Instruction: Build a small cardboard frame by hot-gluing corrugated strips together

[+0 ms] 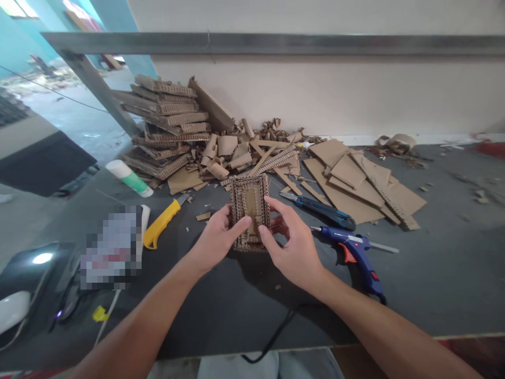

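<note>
A small rectangular cardboard box [250,190], built from layered corrugated strips, is held between my two hands above the dark table. My left hand [216,234] grips its left side, with the thumb lying over the inner edge. On the right side, my right hand [290,239] has its fingers along the outer wall and its thumb near the lower inside. Just right of that hand lie a blue-and-black utility knife [321,207] and a blue glue gun [351,250] with an orange trigger. A yellow utility knife [163,221] rests left of my left hand.
Stacked corrugated panels [169,116] rise at the back left, beside a heap of cardboard scraps [229,152]. Flat cardboard sheets [351,176] lie back right. A white-green glue stick [130,178], a pixelated item [112,247] and a white mouse [14,310] are at left. A black cable [278,331] crosses the front edge.
</note>
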### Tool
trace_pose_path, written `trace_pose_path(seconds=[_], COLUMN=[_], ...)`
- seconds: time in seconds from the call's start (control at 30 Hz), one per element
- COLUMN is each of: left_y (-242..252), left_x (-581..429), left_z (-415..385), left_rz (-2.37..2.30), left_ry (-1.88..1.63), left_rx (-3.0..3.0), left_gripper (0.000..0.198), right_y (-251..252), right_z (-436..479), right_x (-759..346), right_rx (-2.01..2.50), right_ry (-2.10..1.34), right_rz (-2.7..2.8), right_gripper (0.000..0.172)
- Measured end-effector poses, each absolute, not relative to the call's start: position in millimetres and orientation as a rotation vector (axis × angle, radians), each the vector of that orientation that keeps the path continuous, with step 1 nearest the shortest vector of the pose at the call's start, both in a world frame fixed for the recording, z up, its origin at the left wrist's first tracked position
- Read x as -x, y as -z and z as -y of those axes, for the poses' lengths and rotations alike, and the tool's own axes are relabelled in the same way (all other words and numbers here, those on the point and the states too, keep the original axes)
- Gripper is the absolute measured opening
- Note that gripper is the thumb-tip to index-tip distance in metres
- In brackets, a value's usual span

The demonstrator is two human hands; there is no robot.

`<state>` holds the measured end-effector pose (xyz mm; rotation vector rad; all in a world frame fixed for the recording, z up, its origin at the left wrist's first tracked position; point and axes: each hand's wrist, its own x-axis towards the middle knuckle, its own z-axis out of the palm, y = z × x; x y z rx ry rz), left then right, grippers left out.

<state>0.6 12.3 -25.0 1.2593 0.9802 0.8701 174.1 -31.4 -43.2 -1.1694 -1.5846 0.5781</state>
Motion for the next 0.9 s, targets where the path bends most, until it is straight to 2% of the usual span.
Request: trace_pose_path(seconds=[0.17,0.4,0.5,0.57,0.77,0.9], left_y=[27,27,25,24,22,19], left_x=[-2,1,5,8,12,11], left_z=[-12,-12,-15,-17,-19,-17], left_rz=[-0.981,-0.895,-0.912,-0.940,-0.999,-0.957], left_ry=[-0.894,-1.034,-1.110,-1.117,-1.024,-0.898], left_rx=[-1.242,-1.178,-1.139,-1.130,-1.204,-1.182], left_gripper=[0.055,0.044,0.050,0.053,0.034,0.032], right_y=[43,40,38,37,39,39], right_z=[31,33,36,37,37,27], right_x=[-174,-174,-174,-174,-174,-176], right_rx=[1.181,1.160,1.110,1.071,1.069,1.022], right_ry=[-0.589,-0.616,-0.679,-0.724,-0.848,-1.127], right_rz=[1.587,1.589,1.612,1.637,1.534,1.263], right_gripper=[0.050,0.048,0.046,0.042,0.020,0.035])
